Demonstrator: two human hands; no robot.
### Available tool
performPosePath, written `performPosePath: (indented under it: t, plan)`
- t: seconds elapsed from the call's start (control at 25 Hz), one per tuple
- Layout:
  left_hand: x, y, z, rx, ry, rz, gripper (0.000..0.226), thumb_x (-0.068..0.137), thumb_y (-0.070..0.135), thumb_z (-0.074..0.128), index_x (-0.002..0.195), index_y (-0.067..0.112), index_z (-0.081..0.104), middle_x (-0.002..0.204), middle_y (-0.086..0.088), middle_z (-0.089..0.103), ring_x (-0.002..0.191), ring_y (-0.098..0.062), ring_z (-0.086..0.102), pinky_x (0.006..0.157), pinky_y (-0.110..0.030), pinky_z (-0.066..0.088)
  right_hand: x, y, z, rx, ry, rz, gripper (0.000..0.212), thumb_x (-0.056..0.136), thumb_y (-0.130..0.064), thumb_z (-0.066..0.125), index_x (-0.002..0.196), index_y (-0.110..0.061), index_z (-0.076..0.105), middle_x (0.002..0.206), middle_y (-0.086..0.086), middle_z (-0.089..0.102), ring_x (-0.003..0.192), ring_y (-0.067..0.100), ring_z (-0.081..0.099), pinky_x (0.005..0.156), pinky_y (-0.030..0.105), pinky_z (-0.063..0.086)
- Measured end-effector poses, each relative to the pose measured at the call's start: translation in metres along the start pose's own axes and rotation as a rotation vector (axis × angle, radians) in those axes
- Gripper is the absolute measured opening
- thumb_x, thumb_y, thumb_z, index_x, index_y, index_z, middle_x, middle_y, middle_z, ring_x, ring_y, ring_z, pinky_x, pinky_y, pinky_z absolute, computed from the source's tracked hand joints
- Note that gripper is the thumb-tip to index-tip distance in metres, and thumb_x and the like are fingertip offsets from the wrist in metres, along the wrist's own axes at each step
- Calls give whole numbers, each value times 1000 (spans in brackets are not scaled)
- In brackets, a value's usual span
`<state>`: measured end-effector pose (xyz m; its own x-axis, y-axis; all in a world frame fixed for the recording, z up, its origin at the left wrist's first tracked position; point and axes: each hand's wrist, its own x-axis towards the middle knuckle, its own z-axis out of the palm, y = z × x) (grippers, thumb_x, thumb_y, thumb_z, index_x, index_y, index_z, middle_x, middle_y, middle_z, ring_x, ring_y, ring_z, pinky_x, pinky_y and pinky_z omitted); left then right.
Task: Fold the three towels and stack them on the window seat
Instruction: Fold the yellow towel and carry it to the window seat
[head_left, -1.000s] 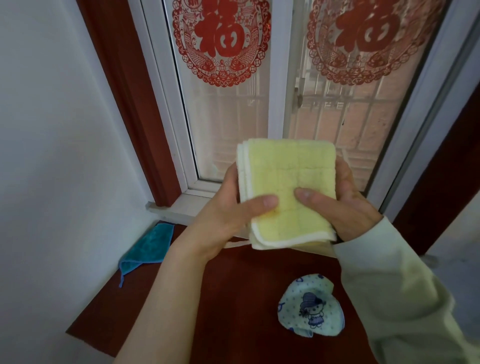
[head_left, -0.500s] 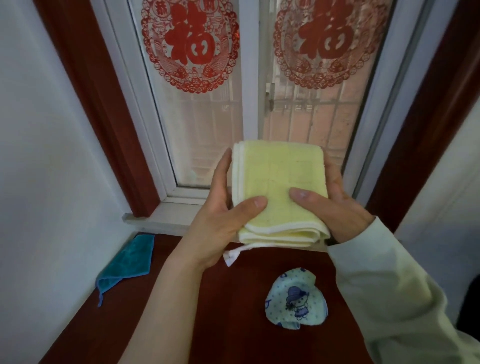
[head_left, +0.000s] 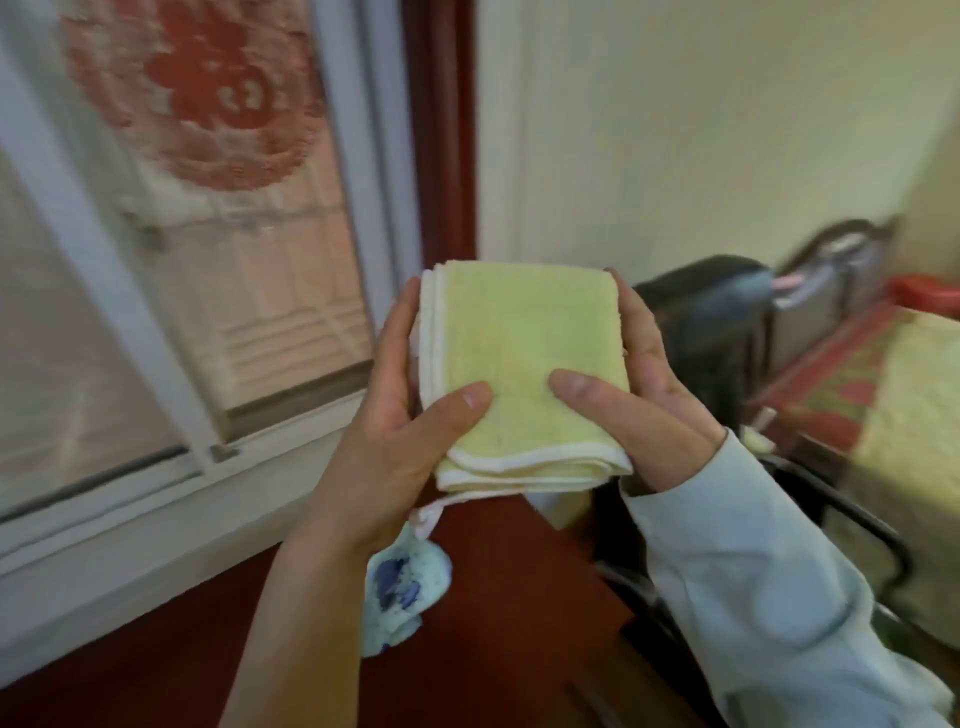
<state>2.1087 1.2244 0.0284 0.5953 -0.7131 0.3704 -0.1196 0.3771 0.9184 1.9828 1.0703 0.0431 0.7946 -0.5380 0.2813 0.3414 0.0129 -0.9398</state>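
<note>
Gripping the folded yellow towel, left hand and right hand have swung it over the right end of the window seat, printed towel lying on it.

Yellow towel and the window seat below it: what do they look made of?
Yellow towel: soft terry cloth, probably cotton or microfibre. It has a matte, fuzzy face and a white bound hem, and its folded layers bend limply. Window seat: dark red-brown and smooth-looking, possibly lacquered wood or laminate, though blur hides any grain.
</note>
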Motion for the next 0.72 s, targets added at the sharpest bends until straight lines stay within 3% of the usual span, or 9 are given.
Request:
performPosePath:
  t: [0.12,0.24,0.32,0.4,0.56,0.72]
  plan:
    - [10,-15,67,-79,-173,-28,85,86,13,69,152,49,28,143,11,60,124,-19,65,85,-34,59,-43,-30,-56,-128,149,-38,93,77,-11,74,148,-43,25,106,-36,66,106,-5,65,82,23,56]
    - [13,-24,148,-142,-381,-62,85,87,14,67,154,48,25,140,9,62,123,-20,66,87,-37,60,-99,-61,-118,-214,326,-84,89,77,-11,72,147,-43,28,113,-31,66,111,-3,63,84,22,55]
    - [8,-26,203,-133,-499,-51,86,86,24,72,153,49,25,143,10,60,127,-23,64,96,-49,56,-141,-81,-157,-242,450,-82,86,76,-14,70,145,-46,30,121,-20,65,110,2,65,80,22,55]
    - [-7,-27,271,-157,-619,-64,85,83,32,73,151,54,26,144,10,59,127,-23,64,98,-52,54,-193,-108,-197,-304,559,-95,88,78,-12,74,146,-46,28,122,-16,62,100,-4,67,73,16,54]
    - [-54,-25,404,-271,-822,-107,80,88,24,71,148,56,30,142,5,61,125,-28,65,94,-48,57,-298,-160,-275,-420,775,-34,79,90,-11,63,145,-48,20,105,-31,45,72,-25,58,55,-1,44]
    - [-110,-21,530,-352,-962,-138,76,90,19,63,149,55,30,139,3,63,123,-30,66,92,-50,57,-404,-206,-345,-531,960,37,78,84,-34,68,135,-65,18,108,-30,45,86,-4,55,54,0,45]
